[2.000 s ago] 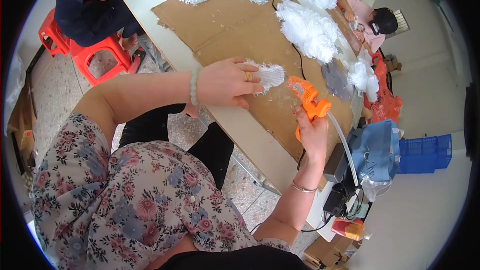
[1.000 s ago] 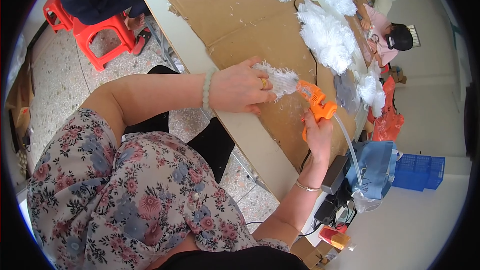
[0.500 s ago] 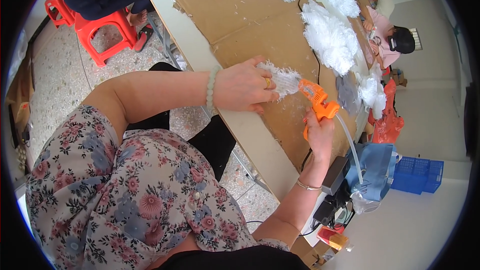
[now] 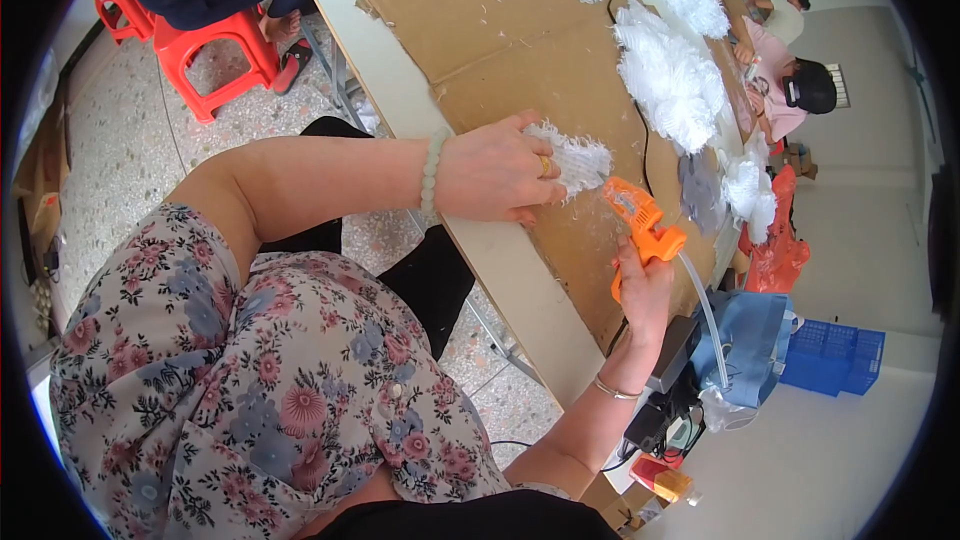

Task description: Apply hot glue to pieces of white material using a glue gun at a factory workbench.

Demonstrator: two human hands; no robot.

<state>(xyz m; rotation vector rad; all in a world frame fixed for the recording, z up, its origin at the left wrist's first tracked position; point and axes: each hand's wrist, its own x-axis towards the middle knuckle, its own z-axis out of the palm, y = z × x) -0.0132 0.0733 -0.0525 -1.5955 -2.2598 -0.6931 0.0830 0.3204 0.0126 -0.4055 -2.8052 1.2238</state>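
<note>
On the brown cardboard (image 4: 500,70), a white fringed piece (image 4: 582,162) with shaggy edges lies under the fingers of my left hand (image 4: 492,172). Those fingers curl over its left end and hold it; the fingertips are partly hidden. My right hand (image 4: 645,290) is wrapped around the handle of an orange hot glue gun (image 4: 635,208). Its nozzle points at the right end of the piece, very close to it; I cannot tell whether they touch. A long, whitish glue stick (image 4: 708,315) sticks out from the back of the gun.
White fringed heaps (image 4: 668,75) lie along the far side of the table. A black cord (image 4: 640,110) runs beside them. To the right are a blue bag (image 4: 745,340) and blue crates (image 4: 830,355). Co-workers (image 4: 785,90) sit across; a red stool (image 4: 215,60) stands at left.
The glue gun has drawn back slightly, and more of the fringed piece's right end shows. My left hand keeps its hold. The whole view has shifted a little.
</note>
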